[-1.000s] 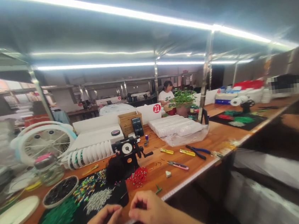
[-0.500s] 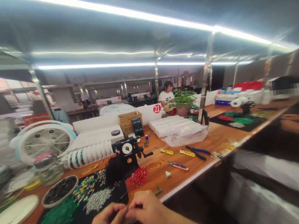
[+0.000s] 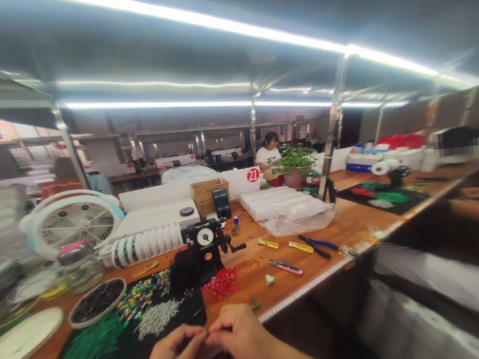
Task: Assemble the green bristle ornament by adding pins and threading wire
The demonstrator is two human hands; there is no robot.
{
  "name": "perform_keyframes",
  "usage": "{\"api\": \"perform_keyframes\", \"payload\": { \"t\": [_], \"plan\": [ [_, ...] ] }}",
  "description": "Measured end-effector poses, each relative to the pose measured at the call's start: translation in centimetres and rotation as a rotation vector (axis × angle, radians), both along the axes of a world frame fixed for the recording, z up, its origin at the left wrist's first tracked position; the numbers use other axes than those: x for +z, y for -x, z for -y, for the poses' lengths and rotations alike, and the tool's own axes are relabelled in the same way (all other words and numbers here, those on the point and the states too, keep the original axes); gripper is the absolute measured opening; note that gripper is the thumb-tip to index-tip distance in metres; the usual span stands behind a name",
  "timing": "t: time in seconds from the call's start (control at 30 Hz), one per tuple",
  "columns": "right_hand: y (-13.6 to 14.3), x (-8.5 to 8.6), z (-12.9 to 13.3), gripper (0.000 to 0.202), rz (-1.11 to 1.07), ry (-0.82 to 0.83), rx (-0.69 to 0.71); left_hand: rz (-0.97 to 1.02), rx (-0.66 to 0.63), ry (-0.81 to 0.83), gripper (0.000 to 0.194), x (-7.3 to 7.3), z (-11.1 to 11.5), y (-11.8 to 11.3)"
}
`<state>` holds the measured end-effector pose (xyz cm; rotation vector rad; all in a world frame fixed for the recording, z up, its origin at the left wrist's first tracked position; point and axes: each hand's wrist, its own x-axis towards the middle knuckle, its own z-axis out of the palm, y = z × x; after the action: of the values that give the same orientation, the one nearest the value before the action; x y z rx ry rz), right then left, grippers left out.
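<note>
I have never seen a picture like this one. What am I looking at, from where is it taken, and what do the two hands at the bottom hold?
The picture comes from a camera worn on a person's head, looking forward and down, so the two bare hands at the bottom belong to the wearer. The left hand and the right hand meet at the fingertips, pinching something too small and blurred to name.

In front of them is a long wooden workbench. On a black mat lie piles of small parts: green pieces, silver pieces, mixed coloured beads and red pieces. Behind stands a small black hand-crank device. To the right lie blue-handled pliers. A white fan stands at the left. Another person sits far behind.
</note>
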<state>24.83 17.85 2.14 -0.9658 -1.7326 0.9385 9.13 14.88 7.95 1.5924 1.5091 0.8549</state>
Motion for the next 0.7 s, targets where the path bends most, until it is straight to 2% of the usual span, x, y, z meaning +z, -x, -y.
{"api": "perform_keyframes", "payload": {
  "t": [0.1,0.23,0.33,0.5,0.7],
  "plan": [
    [0.3,-0.1,0.0,0.006,0.02,-0.046,0.006,0.01,-0.005,-0.003,0.031,0.1,-0.1,-0.1],
    [-0.5,0.3,0.3,0.017,0.059,-0.009,-0.022,0.019,0.057,0.018,0.033,0.1,-0.1,0.0],
    [-0.9,0.5,0.4,0.01,0.042,-0.007,-0.041,0.023,0.088,0.035,0.036,0.2,-0.2,0.1],
    [-0.3,0.3,0.4,0.011,-0.027,-0.003,-0.106,0.066,0.077,0.012,0.032,0.2,-0.7,-0.3],
    [0.1,-0.2,0.7,0.012,0.038,-0.023,-0.182,0.088,0.05,0.052,0.029,-1.6,-1.7,-0.6]
  ]
}}
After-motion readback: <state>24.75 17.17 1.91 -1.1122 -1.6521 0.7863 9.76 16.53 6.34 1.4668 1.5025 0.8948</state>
